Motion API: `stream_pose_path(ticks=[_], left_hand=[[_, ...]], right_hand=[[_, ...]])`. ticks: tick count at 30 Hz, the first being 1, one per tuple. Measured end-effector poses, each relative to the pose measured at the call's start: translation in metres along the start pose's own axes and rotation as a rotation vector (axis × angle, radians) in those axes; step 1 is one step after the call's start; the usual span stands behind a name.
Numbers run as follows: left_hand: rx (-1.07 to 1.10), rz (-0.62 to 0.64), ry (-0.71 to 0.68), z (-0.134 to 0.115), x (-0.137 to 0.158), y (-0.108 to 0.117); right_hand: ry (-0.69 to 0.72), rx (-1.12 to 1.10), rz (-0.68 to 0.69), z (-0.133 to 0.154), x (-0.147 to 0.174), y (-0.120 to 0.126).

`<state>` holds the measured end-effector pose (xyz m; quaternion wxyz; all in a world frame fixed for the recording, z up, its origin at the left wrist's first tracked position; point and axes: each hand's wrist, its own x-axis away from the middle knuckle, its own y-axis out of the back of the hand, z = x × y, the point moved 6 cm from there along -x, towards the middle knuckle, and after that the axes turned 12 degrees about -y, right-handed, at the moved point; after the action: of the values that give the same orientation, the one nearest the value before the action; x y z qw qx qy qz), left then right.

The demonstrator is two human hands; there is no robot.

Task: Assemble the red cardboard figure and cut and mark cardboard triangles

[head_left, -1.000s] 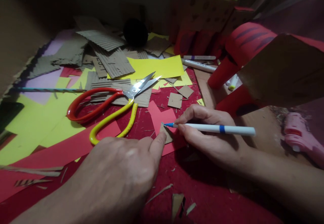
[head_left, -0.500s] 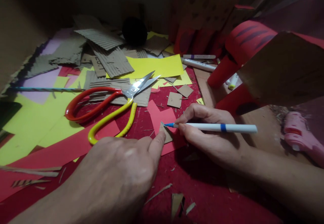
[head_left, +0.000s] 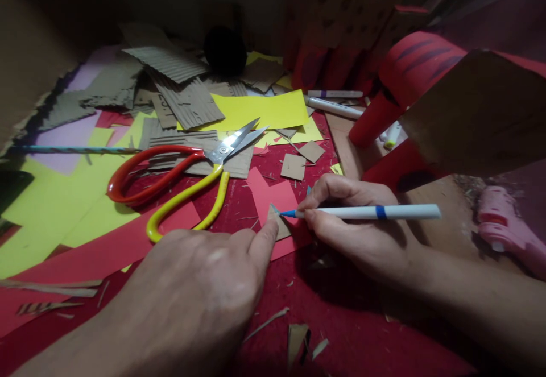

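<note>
A small cardboard triangle (head_left: 282, 230) lies on a piece of red paper (head_left: 285, 193). My left hand (head_left: 205, 277) holds it down with the tip of the index finger; the other fingers are curled under and mostly hidden. Between the thumb and fingers of my right hand (head_left: 354, 218) is a white marker with a blue band (head_left: 409, 212). Its blue tip touches the triangle near its upper edge, where a blue mark shows. Beyond my left hand rest scissors (head_left: 222, 152), blades parted, with one red and one yellow handle.
Cardboard scraps (head_left: 196, 101) and yellow paper (head_left: 260, 111) cover the back. Small cardboard squares (head_left: 293, 166) lie beyond the red paper. White markers (head_left: 335, 107) lie at the back right. A red paper-and-cardboard construction (head_left: 420, 58) and a pink glue gun (head_left: 503, 218) are on the right.
The marker tip has slid slightly right and down along the triangle's edge, and a blue mark now shows there. My left finger stays pressed on the triangle.
</note>
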<state>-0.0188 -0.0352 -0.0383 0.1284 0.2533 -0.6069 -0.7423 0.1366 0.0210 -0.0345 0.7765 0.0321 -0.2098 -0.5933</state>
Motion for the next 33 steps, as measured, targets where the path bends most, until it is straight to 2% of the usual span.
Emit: stream_pose_path(ticks=[13, 23, 33], left_hand=[[-0.015, 0.013, -0.021, -0.0004, -0.0017, -0.0002], [0.046, 0.023, 0.023, -0.0012, 0.003, -0.0019], [0.046, 0.102, 0.032, -0.0024, -0.0005, -0.0037]], right_hand=[[0.005, 0.036, -0.015, -0.0004, -0.0003, 0.0029], [0.013, 0.058, -0.013, -0.0018, -0.0015, 0.0003], [0.071, 0.103, -0.046, -0.0018, -0.0032, 0.0003]])
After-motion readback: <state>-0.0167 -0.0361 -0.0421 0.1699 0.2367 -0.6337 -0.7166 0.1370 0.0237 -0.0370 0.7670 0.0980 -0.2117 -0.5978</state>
